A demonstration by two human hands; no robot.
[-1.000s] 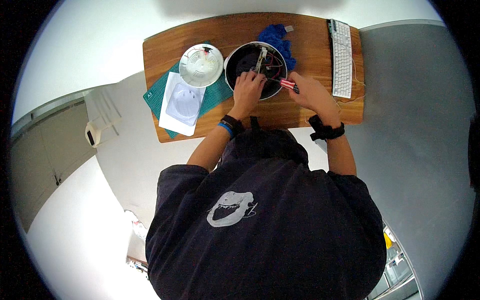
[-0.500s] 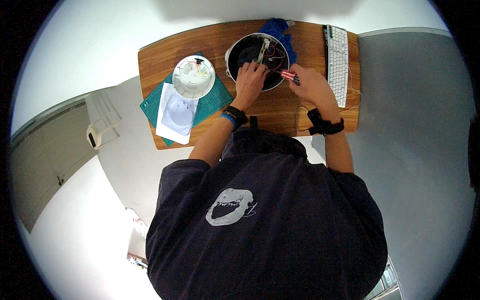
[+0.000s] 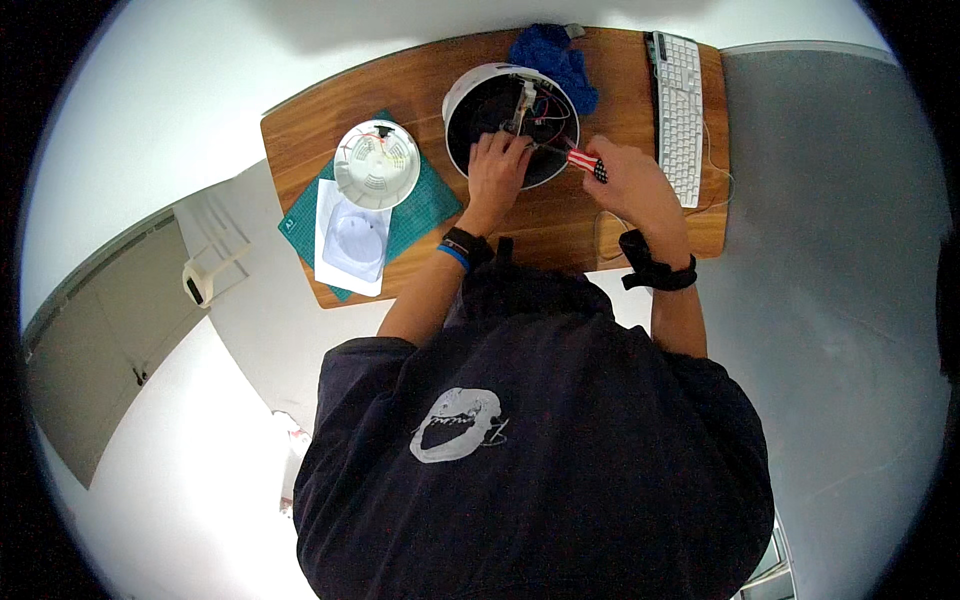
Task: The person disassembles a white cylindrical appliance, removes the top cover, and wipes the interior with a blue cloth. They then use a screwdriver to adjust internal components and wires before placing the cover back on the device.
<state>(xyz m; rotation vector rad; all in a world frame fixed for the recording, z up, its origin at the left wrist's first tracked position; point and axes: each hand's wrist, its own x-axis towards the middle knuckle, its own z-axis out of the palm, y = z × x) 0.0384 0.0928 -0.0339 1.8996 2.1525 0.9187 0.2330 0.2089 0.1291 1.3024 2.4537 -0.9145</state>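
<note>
A round white appliance housing [image 3: 459, 98] with a dark inside stands on the table in front of me, its open side up. Wires and a metal bracket [image 3: 525, 97] show within. My left hand [image 3: 494, 172] reaches over the near rim, fingers bent together inside; what they hold, if anything, is hidden. In my right hand [image 3: 633, 182], at the housing's right side, is a screwdriver [image 3: 582, 160] with a red-and-white striped, star-patterned handle. Its shaft points left over the rim, toward my left fingertips.
On the left, a round white plastic cover [image 3: 360, 180] with wires rests on a green cutting mat [image 3: 425, 205], beside a white sheet with a clear plastic bag [image 3: 355, 240]. Blue cloth [image 3: 555, 58] lies behind the housing. A white keyboard [image 3: 680, 120] runs along the table's right side.
The housing has tilted a little, showing more of its outer wall at the far left. My right hand has shifted slightly right and down with the screwdriver. My left fingers stay inside the housing.
</note>
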